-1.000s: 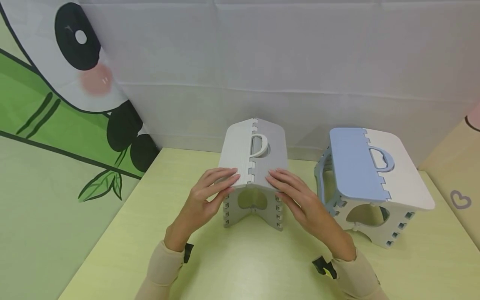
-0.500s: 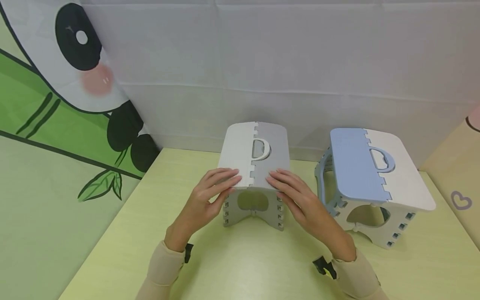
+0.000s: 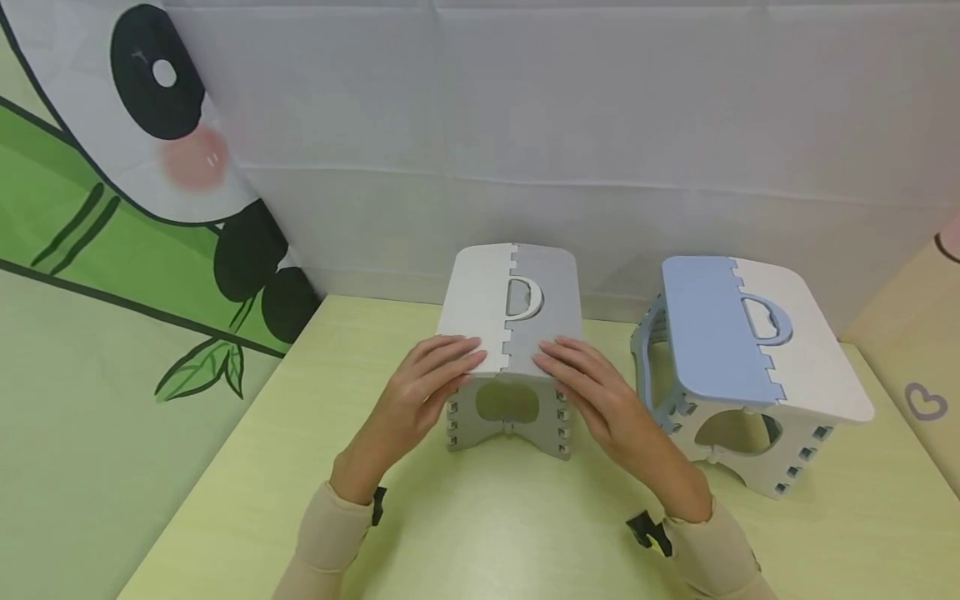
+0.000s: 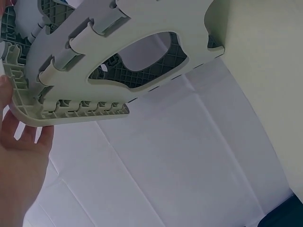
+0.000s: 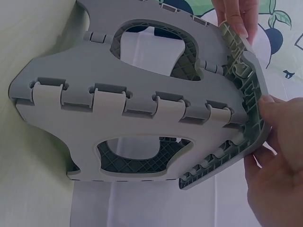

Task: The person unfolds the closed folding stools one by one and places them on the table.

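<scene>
A folding step stool (image 3: 476, 292) with a white half and a grey half stands upright on the table, its top lying flat. My left hand (image 3: 412, 383) rests on the near left of the top, fingers straight and thumb at the front edge. On the near right, my right hand (image 3: 596, 387) lies the same way on the grey half. In the left wrist view, the left hand (image 4: 23, 156) touches the rim of the stool (image 4: 80, 111). The right wrist view has the right hand (image 5: 279, 156) against the top's edge, above the stool's hinged legs (image 5: 142, 118).
A second folding stool (image 3: 723, 333), blue and white, stands unfolded to the right, apart from the first. Behind the pale table (image 3: 480, 533) hangs a white cloth (image 3: 562, 125). A panda print (image 3: 150, 167) covers the left wall.
The stool's top has gone from a raised ridge in the middle to flat under both hands, and its legs have spread slightly. The hands have hardly moved.
</scene>
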Tool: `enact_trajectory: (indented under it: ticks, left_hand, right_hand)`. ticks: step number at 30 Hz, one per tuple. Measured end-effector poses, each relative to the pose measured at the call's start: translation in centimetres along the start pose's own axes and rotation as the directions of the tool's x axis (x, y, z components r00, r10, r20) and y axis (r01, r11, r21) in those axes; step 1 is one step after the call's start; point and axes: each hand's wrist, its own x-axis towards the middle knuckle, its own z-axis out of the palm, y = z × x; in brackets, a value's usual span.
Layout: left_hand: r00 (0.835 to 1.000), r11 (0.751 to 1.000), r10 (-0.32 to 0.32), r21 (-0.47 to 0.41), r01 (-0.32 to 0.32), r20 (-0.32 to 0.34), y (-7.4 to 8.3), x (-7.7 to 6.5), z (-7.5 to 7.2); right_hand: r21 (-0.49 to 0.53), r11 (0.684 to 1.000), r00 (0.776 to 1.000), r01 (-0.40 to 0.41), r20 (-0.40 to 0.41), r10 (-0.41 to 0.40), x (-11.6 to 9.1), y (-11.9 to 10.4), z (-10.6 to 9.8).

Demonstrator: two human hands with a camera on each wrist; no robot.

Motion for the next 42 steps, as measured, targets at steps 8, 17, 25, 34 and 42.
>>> enact_trajectory:
  ticks: [8,17,25,34,42]
  left_hand:
    - [1.000,0.999,-0.010,0.046,0.009,0.019,-0.12,-0.01,0.16]
    - [0.999,0.998,-0.025,0.059,0.023,0.033,-0.16,0.42,0.35]
    - [0.998,0.997,-0.052,0.059,0.050,0.034,-0.34,0.49,0.57]
    - [0.998,0.996,-0.060,0.069,0.057,0.033,-0.28,0.54,0.56]
    - [0.998,0.994,-0.056,0.098,0.053,0.026,0.06,0.79,0.43]
  right_hand:
    - [0.003,1.000,1.000,0.022,-0.011,-0.022,0.21,0.26,-0.02]
    - [-0.003,1.000,1.000,-0.003,0.008,0.003,0.22,0.53,-0.25]
    - [-0.022,0.999,0.998,-0.045,0.040,0.046,0.36,0.45,-0.37]
    - [-0.024,0.998,0.997,-0.058,0.053,0.059,0.39,0.50,-0.34]
    - [-0.014,0.996,0.993,-0.089,0.078,0.090,0.33,0.50,-0.48]
